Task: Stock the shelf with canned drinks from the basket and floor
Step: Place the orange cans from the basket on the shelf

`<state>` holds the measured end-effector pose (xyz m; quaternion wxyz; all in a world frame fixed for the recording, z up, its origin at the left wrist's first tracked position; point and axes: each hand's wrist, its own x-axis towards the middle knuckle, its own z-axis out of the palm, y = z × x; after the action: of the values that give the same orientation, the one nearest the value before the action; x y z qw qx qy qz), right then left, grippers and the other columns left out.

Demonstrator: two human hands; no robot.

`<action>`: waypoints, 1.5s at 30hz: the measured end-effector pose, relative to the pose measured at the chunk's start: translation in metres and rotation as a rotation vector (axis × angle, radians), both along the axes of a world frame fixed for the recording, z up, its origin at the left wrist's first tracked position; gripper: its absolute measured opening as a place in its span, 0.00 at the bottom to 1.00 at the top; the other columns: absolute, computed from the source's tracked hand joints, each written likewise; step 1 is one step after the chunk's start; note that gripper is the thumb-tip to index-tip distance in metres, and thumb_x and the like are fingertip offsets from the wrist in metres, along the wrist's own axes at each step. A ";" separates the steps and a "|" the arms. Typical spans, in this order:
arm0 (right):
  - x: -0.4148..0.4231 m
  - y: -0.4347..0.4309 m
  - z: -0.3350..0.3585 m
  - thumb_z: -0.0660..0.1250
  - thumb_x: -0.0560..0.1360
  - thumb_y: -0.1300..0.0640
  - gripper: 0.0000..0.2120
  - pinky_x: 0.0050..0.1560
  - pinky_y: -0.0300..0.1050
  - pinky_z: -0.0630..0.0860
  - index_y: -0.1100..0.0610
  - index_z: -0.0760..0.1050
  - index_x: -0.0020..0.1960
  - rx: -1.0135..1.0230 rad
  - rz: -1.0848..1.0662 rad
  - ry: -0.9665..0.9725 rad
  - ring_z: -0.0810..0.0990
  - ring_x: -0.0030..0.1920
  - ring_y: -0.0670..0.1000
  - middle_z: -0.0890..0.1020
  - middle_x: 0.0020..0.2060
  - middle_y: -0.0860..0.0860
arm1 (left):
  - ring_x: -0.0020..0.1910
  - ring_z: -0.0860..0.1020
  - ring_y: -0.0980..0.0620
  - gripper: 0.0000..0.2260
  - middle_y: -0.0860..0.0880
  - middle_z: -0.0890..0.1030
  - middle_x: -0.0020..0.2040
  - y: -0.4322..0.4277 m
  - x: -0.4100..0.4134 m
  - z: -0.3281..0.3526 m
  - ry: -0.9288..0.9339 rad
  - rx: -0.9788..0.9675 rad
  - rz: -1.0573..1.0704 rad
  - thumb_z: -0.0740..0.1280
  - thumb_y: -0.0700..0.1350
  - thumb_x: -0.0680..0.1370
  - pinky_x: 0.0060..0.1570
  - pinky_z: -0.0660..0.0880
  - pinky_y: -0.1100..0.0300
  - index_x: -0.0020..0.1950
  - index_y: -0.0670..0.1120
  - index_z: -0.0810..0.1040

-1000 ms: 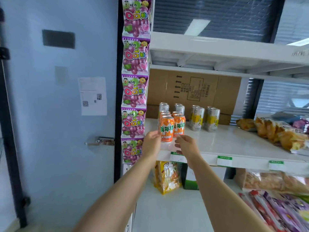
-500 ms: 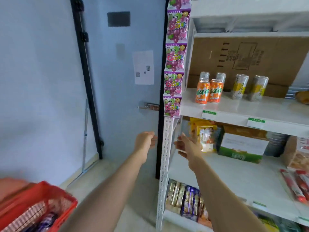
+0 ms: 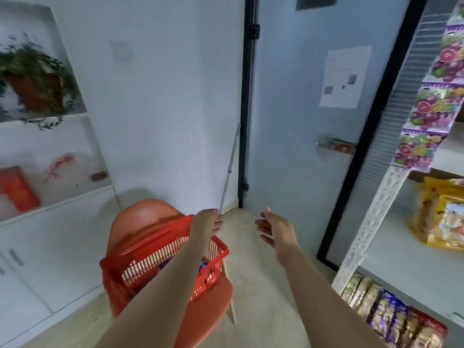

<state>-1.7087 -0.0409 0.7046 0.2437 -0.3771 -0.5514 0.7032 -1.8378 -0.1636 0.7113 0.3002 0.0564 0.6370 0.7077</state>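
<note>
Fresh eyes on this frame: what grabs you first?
The red basket on the orange chair, lower centre-left, with the left grip over its far corner. At the right edge, a strip of purple candy packets hangs down the shelf post; the right grip reaches empty over the floor.

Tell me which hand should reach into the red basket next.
Left. The left hand is over the far rim of the red plastic mesh basket; the right hand is over floor beside it.

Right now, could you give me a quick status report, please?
Left hand, right hand open, empty. Red basket on orange chair. Nothing in the way.
</note>
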 end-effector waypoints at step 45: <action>-0.364 0.009 -0.401 0.68 0.75 0.44 0.27 0.64 0.56 0.74 0.65 0.74 0.63 0.095 1.445 -0.995 0.78 0.60 0.61 0.78 0.62 0.62 | 0.56 0.79 0.44 0.19 0.42 0.81 0.57 -0.043 -0.226 -0.455 -0.725 -0.719 0.043 0.62 0.54 0.80 0.62 0.73 0.51 0.59 0.41 0.80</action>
<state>-2.0729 -0.0320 0.3033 -0.5142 -0.1880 -0.7262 0.4159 -2.0635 -0.2063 0.2558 0.4878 -0.3129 0.6961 0.4237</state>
